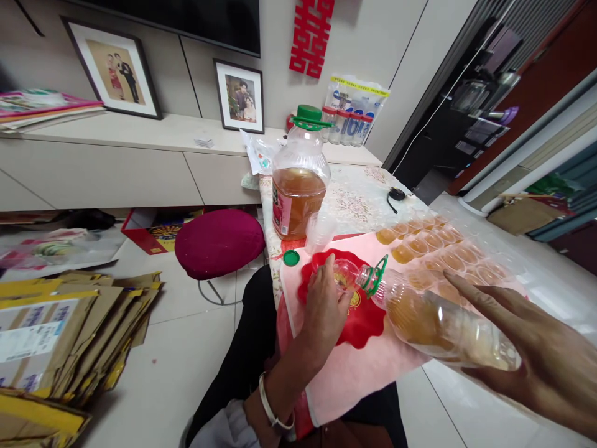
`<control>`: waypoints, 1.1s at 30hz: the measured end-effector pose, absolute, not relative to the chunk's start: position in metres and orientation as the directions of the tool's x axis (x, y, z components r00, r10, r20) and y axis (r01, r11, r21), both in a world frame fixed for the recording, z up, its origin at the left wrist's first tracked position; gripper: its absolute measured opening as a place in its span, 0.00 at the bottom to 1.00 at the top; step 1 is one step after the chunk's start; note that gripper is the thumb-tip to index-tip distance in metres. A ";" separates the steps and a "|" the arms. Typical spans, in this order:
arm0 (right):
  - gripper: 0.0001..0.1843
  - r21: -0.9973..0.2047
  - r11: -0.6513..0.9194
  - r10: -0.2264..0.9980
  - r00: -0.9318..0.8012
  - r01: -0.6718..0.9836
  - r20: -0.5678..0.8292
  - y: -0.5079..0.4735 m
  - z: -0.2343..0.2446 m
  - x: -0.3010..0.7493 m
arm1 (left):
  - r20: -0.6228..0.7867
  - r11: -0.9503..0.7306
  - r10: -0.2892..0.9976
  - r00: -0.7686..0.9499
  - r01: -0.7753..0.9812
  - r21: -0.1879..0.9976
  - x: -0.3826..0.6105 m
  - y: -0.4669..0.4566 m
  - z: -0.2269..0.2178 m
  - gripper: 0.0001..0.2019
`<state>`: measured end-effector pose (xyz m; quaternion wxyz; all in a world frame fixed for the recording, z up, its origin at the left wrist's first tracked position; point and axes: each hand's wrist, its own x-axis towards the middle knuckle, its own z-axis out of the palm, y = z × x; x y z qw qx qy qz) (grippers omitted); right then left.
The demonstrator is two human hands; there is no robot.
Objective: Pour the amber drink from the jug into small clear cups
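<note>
Clear bottle (pixel 420 311); amber liquid inside, held tilted well over toward level above the pink mat (pixel 349 389), neck in toward the red dish (pixel 366 336), base end out past the mat's near right edge. Right hand (pixel 545 348) wrapped on the base end, index finger laid along the upper wall; left hand (pixel 321 305) closed round 1 clear cup (pixel 344 274) over the dish, at the bottle mouth; can't tell if the rims touch.

Handling, my read: bottle moderately heavy, load shifting as the liquid runs; thin wall, likely to flex if squeezed and slick if wet; best hold is palm under the base plus fingers on the ribbed body, with the green ring handle (pixel 377 277) at the neck as a 2nd hold. Cup looks light, thin, easy to dent; take it by the sides, lightly.

Further out: filled cups (pixel 415 246) in rows toward the mat's far right corner, probably spill-prone if nudged; green cap (pixel 291 257) by the mat's far left corner; cup stack (pixel 321 230) just beside the large jug (pixel 298 199), which stands by the left edge of the table (pixel 349 202); tape measure (pixel 396 194) near the table's right edge.
</note>
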<state>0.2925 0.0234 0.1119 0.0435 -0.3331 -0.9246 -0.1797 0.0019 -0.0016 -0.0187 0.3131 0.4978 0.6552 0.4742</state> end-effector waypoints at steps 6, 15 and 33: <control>0.50 0.321 0.721 0.586 -0.787 0.615 0.193 0.028 0.113 0.293 | 0.097 0.021 0.945 -0.312 0.355 0.935 0.002 -0.002 -0.021 0.34; 0.51 0.370 0.720 0.565 -0.805 0.587 0.178 0.027 0.115 0.290 | 0.090 0.029 0.947 -0.308 0.363 0.931 0.002 -0.002 -0.021 0.35; 0.50 0.390 0.723 0.556 -0.815 0.571 0.163 0.029 0.120 0.280 | 0.090 0.037 0.947 -0.308 0.386 0.922 0.002 -0.003 -0.019 0.36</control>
